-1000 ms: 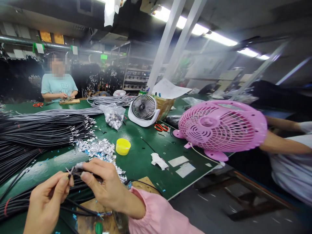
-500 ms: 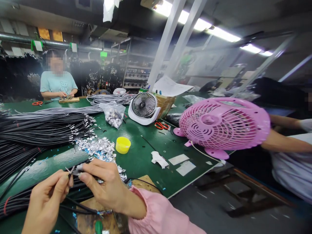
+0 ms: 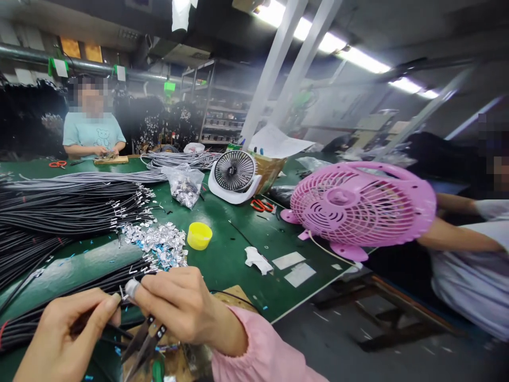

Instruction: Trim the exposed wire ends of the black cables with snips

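Wire end (image 3: 121, 291) sits between the hands, tip pointing far — left hand (image 3: 66, 331) pinches it, right hand (image 3: 178, 302) has fingertips just right of it, contact unclear, and grips scissors (image 3: 139, 347), blades near-left.

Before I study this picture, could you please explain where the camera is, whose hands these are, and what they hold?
There is no machine here: these are a person's own hands, seen by a camera worn on that person's head. The left hand pinches a thin wire. The right hand meets it there and also holds scissors, blades pointing down. On the green table lie black cables and foil scraps, with a white fan farther back.
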`<state>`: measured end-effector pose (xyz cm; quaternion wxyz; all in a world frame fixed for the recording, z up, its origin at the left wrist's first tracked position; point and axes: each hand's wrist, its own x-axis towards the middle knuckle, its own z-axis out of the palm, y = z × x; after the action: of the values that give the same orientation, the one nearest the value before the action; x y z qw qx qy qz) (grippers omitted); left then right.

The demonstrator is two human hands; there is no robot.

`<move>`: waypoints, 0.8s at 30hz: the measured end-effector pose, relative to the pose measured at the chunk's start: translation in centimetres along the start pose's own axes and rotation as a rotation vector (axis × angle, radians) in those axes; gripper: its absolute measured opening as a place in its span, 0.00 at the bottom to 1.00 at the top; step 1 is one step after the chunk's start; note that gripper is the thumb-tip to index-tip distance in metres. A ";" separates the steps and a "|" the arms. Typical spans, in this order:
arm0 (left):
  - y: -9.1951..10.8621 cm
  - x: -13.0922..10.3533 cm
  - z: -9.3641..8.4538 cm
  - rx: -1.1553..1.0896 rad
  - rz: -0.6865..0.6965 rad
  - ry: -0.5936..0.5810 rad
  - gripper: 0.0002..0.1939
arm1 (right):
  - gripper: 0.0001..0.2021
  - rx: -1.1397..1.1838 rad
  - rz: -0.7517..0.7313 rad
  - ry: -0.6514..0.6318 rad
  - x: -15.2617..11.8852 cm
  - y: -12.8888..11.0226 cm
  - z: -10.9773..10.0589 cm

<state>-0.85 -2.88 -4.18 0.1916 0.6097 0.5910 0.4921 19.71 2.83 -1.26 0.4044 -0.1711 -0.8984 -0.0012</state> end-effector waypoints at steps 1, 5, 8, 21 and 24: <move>-0.2 -0.3 0.3 0.021 0.025 0.012 0.23 | 0.10 0.007 0.000 -0.021 -0.3 -0.1 0.0; -0.5 -0.6 0.4 0.086 0.098 0.037 0.21 | 0.14 0.042 0.038 -0.064 -1.1 -0.3 0.3; 0.1 0.2 -0.1 0.132 0.192 0.005 0.19 | 0.13 0.084 0.079 -0.102 -1.0 -0.1 0.1; 2.5 2.4 -1.7 -0.115 0.474 -0.256 0.11 | 0.09 0.992 0.881 -0.307 1.0 0.9 1.4; 3.0 2.6 -1.1 -0.139 0.482 -0.192 0.11 | 0.10 1.047 0.972 -0.241 1.0 0.5 2.0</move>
<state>-0.60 -1.58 -0.27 0.1656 0.7620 0.3728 0.5030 17.85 3.92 -1.92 0.2861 -0.3340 -0.6420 0.6281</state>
